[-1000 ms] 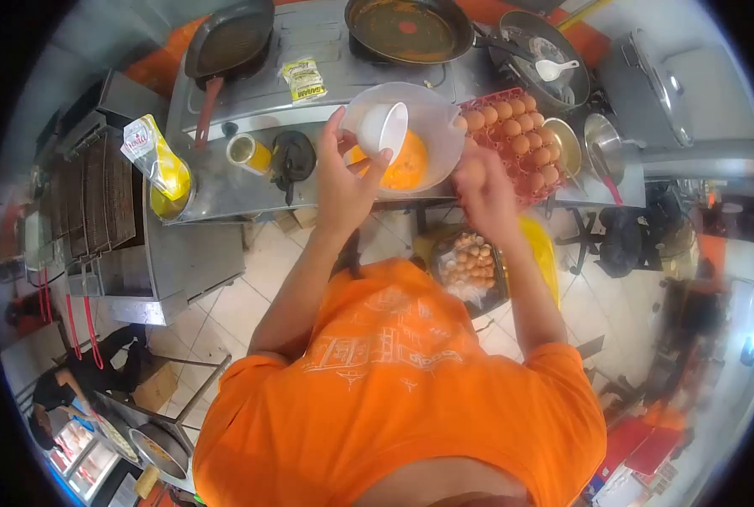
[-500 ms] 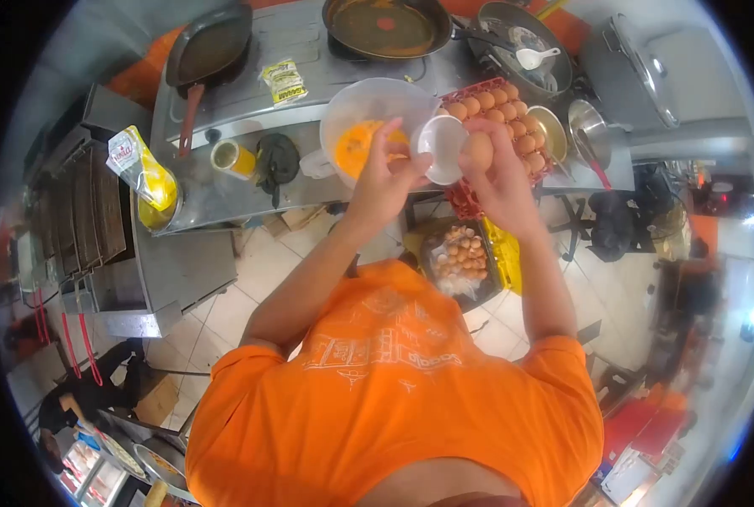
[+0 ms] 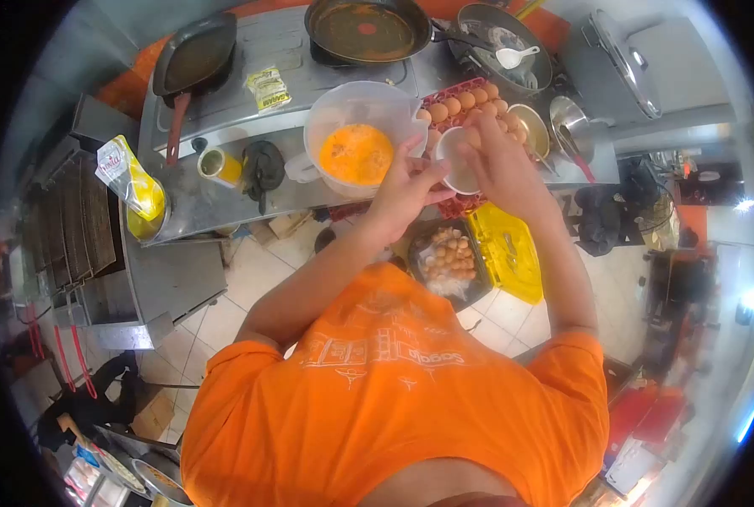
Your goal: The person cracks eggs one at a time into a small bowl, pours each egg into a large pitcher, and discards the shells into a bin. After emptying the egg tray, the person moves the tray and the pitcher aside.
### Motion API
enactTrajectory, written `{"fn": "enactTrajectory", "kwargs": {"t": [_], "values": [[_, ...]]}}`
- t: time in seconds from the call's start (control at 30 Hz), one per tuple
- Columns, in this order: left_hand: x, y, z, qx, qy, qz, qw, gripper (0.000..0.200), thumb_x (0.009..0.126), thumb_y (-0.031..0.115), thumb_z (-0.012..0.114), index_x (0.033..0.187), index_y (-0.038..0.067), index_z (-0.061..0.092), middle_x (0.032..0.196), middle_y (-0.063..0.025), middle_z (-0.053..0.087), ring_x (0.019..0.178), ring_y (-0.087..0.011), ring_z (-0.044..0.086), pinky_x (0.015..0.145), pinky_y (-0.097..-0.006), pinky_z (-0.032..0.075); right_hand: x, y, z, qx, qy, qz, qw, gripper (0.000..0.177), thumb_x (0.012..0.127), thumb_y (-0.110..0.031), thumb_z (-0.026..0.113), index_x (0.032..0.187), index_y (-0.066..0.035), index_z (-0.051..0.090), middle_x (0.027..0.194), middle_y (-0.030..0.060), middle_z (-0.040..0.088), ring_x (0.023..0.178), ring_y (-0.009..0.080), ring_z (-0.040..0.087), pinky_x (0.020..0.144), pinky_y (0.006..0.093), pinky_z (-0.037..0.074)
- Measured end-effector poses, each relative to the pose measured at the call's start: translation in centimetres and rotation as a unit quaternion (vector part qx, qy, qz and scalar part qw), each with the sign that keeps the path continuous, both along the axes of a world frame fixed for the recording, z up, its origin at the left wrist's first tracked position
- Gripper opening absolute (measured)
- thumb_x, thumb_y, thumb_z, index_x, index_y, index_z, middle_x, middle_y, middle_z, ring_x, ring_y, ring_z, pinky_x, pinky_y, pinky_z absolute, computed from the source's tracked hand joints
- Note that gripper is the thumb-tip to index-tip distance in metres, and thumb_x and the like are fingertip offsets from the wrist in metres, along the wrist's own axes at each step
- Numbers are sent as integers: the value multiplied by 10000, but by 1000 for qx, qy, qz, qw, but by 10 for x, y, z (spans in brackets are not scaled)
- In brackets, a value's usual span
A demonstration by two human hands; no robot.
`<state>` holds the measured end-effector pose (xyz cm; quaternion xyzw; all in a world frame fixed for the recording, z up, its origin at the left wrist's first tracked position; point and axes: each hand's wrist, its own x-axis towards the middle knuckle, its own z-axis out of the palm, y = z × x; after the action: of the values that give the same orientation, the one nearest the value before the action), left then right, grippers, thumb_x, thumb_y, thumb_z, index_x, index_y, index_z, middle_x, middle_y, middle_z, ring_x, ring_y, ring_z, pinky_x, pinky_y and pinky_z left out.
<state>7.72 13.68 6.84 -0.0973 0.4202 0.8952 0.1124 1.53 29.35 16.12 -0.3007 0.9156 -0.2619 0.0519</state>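
Note:
My left hand is closed on the side of a small white cup, which is tilted near the front edge of the counter. Over the cup's mouth, my right hand has its fingers bent round a brown egg, mostly hidden by them. Left of the cup stands a clear plastic pitcher with orange-yellow liquid egg in it. Behind my right hand is a red egg tray holding several brown eggs.
Below the counter stands a bin of eggshells beside a yellow lid. Frying pans rest at the back. Metal bowls are to the right; a yellow can and a yellow pouch are to the left.
The cup has moved right, away from the pitcher, and sits lower relative to the egg tray. My right hand has turned, with its fingers now over the cup's mouth.

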Motion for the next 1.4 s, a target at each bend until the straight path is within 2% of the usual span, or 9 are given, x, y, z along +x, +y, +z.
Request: {"fn": "enactTrajectory", "kwargs": {"t": [0.53, 0.6, 0.73, 0.83, 0.93, 1.07, 1.23, 1.33, 1.4], "values": [[-4, 5, 2, 44, -29, -13, 999, 665, 986, 152, 611, 1510, 44, 216, 1253, -106, 536, 1176, -223, 584, 976, -451, 563, 18, 41, 3, -41, 112, -3, 993, 224, 991, -151, 529, 1186, -50, 482, 942, 201, 638, 838, 424, 634, 731, 470, 491], [-8, -5, 5, 73, -26, 4, 997, 650, 985, 148, 610, 1506, 55, 233, 1282, -106, 530, 1187, -229, 584, 976, -457, 563, 22, 78, -27, -40, -81, -90, 992, 251, 973, -140, 540, 1210, -71, 490, 969, 204, 633, 899, 408, 628, 773, 461, 494], [-14, -41, 14, 72, 6, 82, 994, 627, 975, 126, 615, 1499, 88, 273, 1291, -110, 524, 1185, -239, 591, 977, -475, 560, 37, 163, -141, 197, -241, -113, 944, 399, 919, -238, 627, 1281, -105, 526, 1132, 230, 639, 1092, 411, 606, 897, 500, 494], [-12, -73, 12, -60, 22, 154, 986, 644, 946, 116, 653, 1489, 85, 309, 1208, -108, 538, 1154, -234, 600, 966, -447, 564, 52, 162, -171, 405, -85, -192, 890, 450, 889, -278, 664, 1283, -94, 546, 1151, 237, 641, 1105, 430, 605, 939, 514, 486], [-6, -99, 10, -283, 58, 208, 934, 711, 893, 109, 719, 1487, 72, 331, 1121, -99, 540, 1104, -218, 608, 917, -375, 580, 2, 103, -136, 175, -184, -189, 949, 472, 858, -285, 712, 1260, -77, 580, 1182, 209, 625, 1063, 404, 622, 866, 455, 523], [-7, -111, -4, -476, 85, 224, 846, 837, 800, 73, 803, 1497, 59, 339, 1082, -91, 536, 1028, -193, 606, 844, -302, 588, -36, 17, -156, -56, 102, -125, 985, 376, 844, -270, 740, 1137, -73, 611, 1084, 152, 655, 978, 390, 640, 827, 449, 530], [0, -108, -4, -529, 123, 224, 809, 842, 765, 40, 815, 1485, 65, 377, 1130, -93, 525, 1067, -199, 572, 874, -339, 589, -68, -2, -180, 45, 102, -107, 988, 398, 822, -223, 760, 1166, -89, 611, 1078, 129, 654, 953, 337, 665, 818, 429, 551], [4, -109, 5, -559, 136, 226, 786, 843, 763, 47, 817, 1485, 74, 382, 1158, -99, 511, 1093, -209, 554, 892, -351, 589, -63, 7, -151, -66, -33, -156, 985, 367, 847, -109, 718, 1182, -81, 571, 1020, 110, 651, 879, 249, 682, 757, 359, 565], [7, -110, 4, -565, 132, 220, 784, 847, 766, 53, 817, 1489, 78, 376, 1169, -102, 502, 1105, -216, 549, 903, -356, 588, -55, 11, -139, -397, -233, -201, 865, 359, 878, -16, 644, 1207, -59, 509, 1005, 96, 625, 839, 171, 665, 725, 280, 551]]}}
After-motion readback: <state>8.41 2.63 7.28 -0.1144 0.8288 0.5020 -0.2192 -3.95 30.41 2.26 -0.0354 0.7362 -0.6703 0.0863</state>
